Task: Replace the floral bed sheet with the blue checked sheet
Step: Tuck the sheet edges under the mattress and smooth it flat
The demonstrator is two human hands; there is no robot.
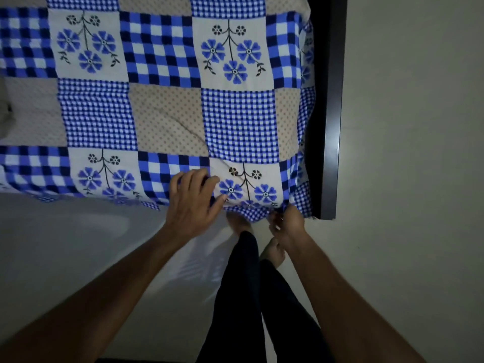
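Two-handed work at the bed's (332, 127) near right corner: the blue checked sheet (167, 100) lies spread, left hand (193, 203) flat on its edge, fingers apart, right hand (288, 224) pinching the overhang, best drawn taut before tucking.

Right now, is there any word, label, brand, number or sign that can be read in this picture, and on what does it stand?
No text can be read: none is in view.
The sheet shows only checks, dots and flowers, with no label or brand.
The bed frame and the floor bear no writing.
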